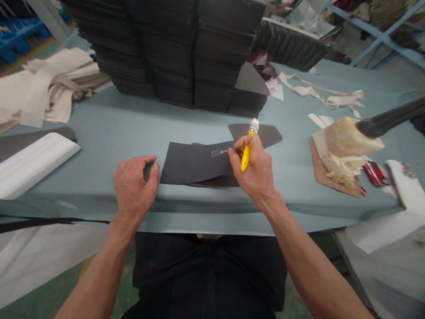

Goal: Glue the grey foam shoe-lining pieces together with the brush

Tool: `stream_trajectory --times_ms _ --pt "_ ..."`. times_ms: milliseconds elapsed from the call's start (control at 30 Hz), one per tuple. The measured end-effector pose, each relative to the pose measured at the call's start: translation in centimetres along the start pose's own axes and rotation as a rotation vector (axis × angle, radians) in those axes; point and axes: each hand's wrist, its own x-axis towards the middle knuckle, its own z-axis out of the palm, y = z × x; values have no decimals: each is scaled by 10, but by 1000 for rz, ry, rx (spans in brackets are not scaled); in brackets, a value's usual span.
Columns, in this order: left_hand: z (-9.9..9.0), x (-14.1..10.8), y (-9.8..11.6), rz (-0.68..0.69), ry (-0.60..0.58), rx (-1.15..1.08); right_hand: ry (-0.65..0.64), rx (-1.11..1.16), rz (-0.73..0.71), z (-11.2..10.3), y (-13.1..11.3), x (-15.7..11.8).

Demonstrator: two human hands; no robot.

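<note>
the right hand [254,167] pinches a yellow-handled tool [246,157] over dark sheets [194,165] on the worktop [126,133]; the left hand [135,182], thumb and forefinger parted, sits just beside them. whether the cream tub-like block [343,138] holds anything, i cannot tell.

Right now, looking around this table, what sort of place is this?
Probably a workshop or factory: tall stacks of dark sheets stand on the table, a pile of pale strips lies left of them, and a blue rack stands behind.
</note>
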Motion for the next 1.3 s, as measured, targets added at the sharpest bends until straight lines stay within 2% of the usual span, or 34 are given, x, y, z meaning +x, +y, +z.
stream_trajectory --times_ms 167,433,733,867,1300 --pt "0 -4 10 68 -61 -60 29 -37 60 -18 23 -6" --pt "-5 -5 21 180 -221 -108 26 14 170 -28 46 -19" --pt "1 -12 31 274 -154 -90 36 -61 168 -35 52 -26" --pt "0 -12 33 258 -120 -97 44 -81 148 -33 54 -25" --pt "3 -5 38 207 -153 -168 30 -150 78 -34 62 -28"
